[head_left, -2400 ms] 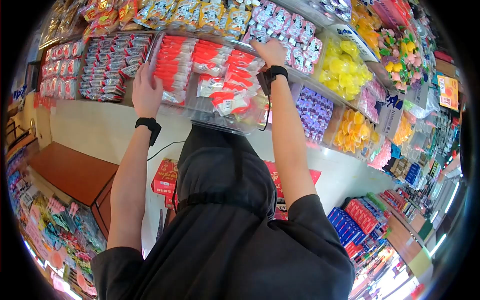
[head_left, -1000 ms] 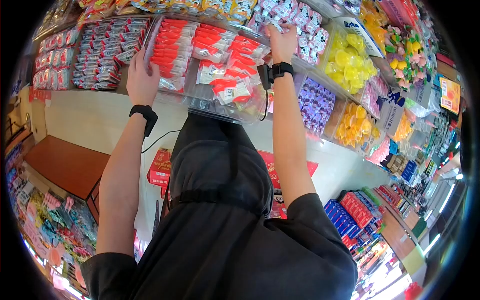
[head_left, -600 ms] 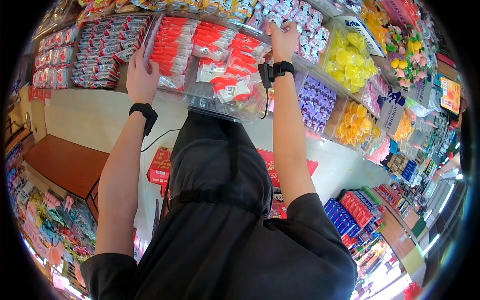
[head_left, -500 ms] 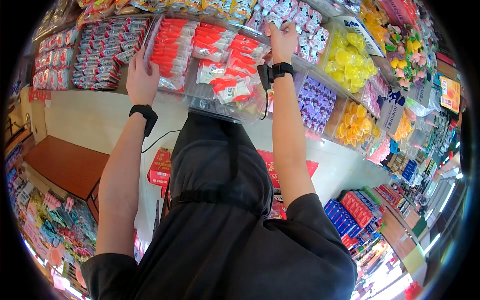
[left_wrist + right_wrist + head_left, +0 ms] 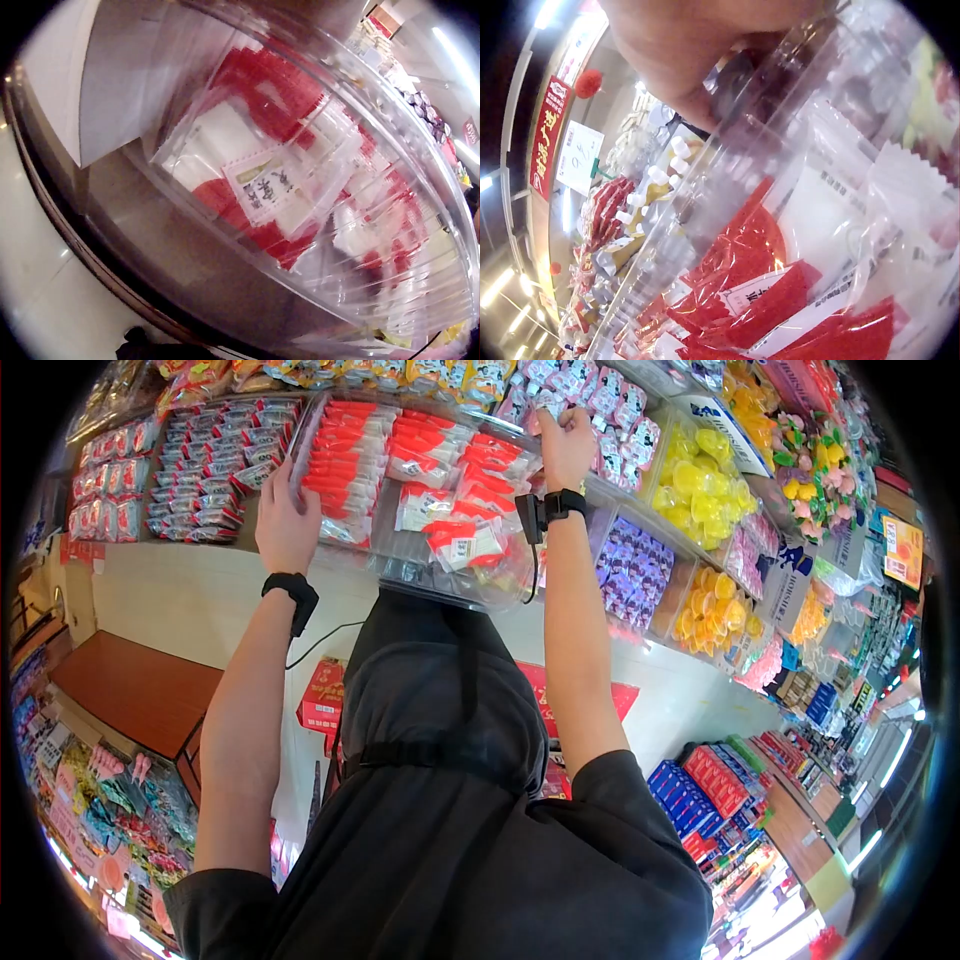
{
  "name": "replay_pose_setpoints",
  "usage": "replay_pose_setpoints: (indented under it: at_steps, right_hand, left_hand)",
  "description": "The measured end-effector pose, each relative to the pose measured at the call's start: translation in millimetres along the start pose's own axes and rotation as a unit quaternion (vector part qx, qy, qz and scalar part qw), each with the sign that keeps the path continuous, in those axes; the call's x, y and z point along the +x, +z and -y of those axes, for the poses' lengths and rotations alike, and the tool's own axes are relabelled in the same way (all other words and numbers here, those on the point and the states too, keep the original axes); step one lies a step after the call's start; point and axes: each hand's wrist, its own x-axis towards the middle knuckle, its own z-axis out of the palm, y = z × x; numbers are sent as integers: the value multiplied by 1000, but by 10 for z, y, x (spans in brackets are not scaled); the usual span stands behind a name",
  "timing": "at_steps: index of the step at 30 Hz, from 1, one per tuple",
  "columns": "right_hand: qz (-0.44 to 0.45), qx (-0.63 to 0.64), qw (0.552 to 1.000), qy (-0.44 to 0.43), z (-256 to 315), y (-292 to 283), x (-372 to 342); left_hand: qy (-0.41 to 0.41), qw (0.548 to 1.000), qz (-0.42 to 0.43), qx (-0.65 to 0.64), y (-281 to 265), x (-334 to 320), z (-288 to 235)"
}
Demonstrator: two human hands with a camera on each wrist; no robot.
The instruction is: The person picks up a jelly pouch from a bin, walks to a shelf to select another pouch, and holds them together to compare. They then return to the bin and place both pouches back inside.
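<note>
A clear plastic bin (image 5: pixel 390 545) holds rows of red-and-white packets (image 5: pixel 345 470), with a few lying loose toward its right front. At the bin's left wall, the left hand (image 5: pixel 287 520) has its thumb and fingers on either side of the rim. The right hand (image 5: pixel 568 450) bends over the back right corner, beside pink-and-white pouches (image 5: pixel 605 395). In the right wrist view, fingers of the right hand (image 5: pixel 697 45) curl over the clear wall (image 5: pixel 667 225). The left wrist view shows packets (image 5: pixel 262 187) through clear plastic; the left hand's fingers cannot be made out there.
Grey packets (image 5: pixel 215 470) fill the section left of the bin. To the right are yellow cups (image 5: pixel 695 480), purple packets (image 5: pixel 635 570) and orange pieces (image 5: pixel 710 610). A brown cabinet (image 5: pixel 135 685) stands at the left, with a red box (image 5: pixel 322 695) on the floor.
Compared with the earliest frame, the right hand has shifted slightly right along the bin's back corner, and the whole head view has moved a little. Over the last half second both hands stay nearly still.
</note>
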Motion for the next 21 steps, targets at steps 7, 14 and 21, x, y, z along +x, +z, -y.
replay_pose_setpoints:
  at_steps: [7,14,21]
  right_hand:
    - [19,-5,1000,6,-19,-2,11]
    - [28,-28,999,8,-11,22,25]
    - [36,-34,999,14,7,22,29]
  left_hand:
    - [3,1000,0,-7,3,2,-3]
    - [7,1000,-4,-4,10,7,-6]
    - [-9,1000,7,-2,-40,13,-70]
